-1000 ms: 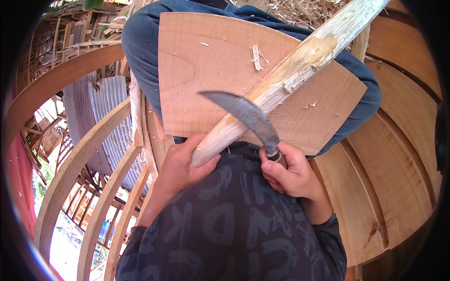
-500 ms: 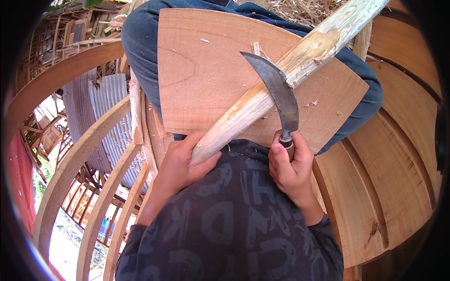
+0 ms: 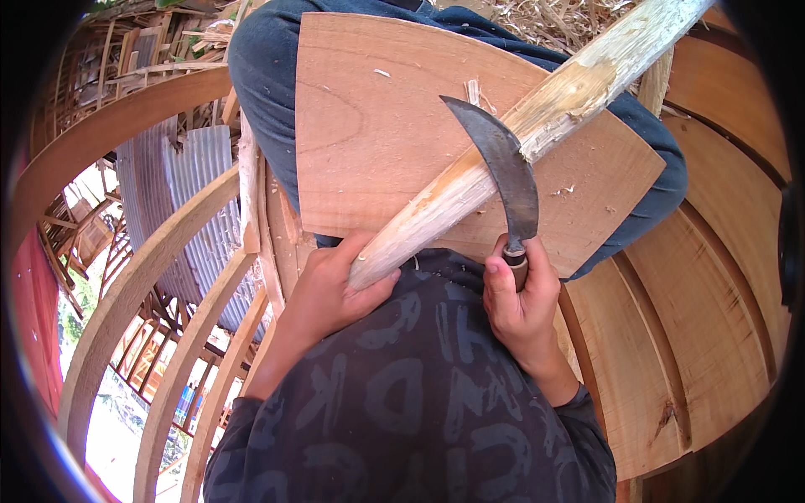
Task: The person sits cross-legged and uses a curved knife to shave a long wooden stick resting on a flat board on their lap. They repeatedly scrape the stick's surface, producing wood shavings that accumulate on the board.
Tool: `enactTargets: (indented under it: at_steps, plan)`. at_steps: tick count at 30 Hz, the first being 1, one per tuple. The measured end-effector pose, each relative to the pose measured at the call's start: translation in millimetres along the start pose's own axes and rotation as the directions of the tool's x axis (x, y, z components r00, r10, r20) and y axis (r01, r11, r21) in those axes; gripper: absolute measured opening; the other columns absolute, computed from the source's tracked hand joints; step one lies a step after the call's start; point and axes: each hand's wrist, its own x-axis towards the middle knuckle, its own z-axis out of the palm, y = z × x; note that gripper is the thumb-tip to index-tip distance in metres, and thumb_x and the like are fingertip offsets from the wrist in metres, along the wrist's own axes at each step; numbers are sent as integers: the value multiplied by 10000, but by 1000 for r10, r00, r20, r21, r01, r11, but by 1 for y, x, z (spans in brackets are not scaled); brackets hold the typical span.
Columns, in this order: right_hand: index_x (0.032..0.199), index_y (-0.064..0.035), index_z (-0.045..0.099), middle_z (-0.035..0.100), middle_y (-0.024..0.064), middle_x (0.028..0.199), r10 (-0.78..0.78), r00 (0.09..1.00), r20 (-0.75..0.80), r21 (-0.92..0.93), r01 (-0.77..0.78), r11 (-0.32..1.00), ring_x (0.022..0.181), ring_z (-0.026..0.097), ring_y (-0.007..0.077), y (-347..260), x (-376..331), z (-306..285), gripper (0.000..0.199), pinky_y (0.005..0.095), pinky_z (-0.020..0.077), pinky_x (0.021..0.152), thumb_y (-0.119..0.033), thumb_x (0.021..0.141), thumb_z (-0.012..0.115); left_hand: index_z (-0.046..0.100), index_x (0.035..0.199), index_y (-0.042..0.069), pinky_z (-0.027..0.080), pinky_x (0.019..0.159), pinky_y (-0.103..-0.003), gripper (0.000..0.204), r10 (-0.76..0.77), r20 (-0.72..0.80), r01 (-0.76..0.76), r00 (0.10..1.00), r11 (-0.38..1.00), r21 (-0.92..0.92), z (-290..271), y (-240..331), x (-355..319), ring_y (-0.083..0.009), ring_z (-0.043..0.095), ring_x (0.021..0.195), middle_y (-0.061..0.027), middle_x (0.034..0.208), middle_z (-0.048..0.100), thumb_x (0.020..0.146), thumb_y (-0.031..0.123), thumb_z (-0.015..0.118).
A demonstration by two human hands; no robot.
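Observation:
My left hand (image 3: 334,289) is wrapped round the near end of a pale, peeled wooden pole (image 3: 436,210). The pole slants up to the far right, over a flat wooden board (image 3: 369,134) across my lap. In my right hand (image 3: 524,298) is the short wooden handle of a sickle (image 3: 513,172), my fingers closed on it. Its dark curved blade points away and to the left, lying across the pole, with its edge at a rough, chipped patch. Curled shavings (image 3: 475,94) lie on the board beside the pole.
Wide curved planks (image 3: 671,293) rise on my right. On the left run several curved wooden ribs (image 3: 159,260), with corrugated metal sheets (image 3: 197,184) beyond them. Wood shavings (image 3: 553,21) are heaped past my knees, and a stack of scrap wood (image 3: 126,63) is at the far left.
The view has shifted slightly, so board, pole and sickle appear a little further right. Both grips and the blade's place on the pole look the same.

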Motion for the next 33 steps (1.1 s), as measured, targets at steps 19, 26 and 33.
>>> enactTargets:
  at_steps: [19,26,33]
  plan:
    - [956,4,494,448,-22,592,152,972,180,503,-223,835,474,393,30,-8,0,-6,129,191,323,433,-112,937,547,582,1021,16,494,630,-325,305,48,-13,-48,999,999,26,2,3,1,-297,665,691,-168,771,656,774,143,709]
    - [943,22,507,544,65,637,-26,1000,-14,67,27,997,542,518,111,8,0,-1,135,253,396,504,-53,886,603,581,999,19,492,623,-326,278,-25,-3,25,1000,1000,-4,2,5,0,-293,667,689,-167,759,656,779,136,705]
    - [962,23,505,543,92,628,-145,989,-42,-109,140,984,508,536,153,5,2,0,163,268,405,488,-59,878,619,577,999,16,490,617,-329,278,-8,-4,8,1000,1000,-3,2,4,0,-295,667,686,-170,755,656,781,135,702]
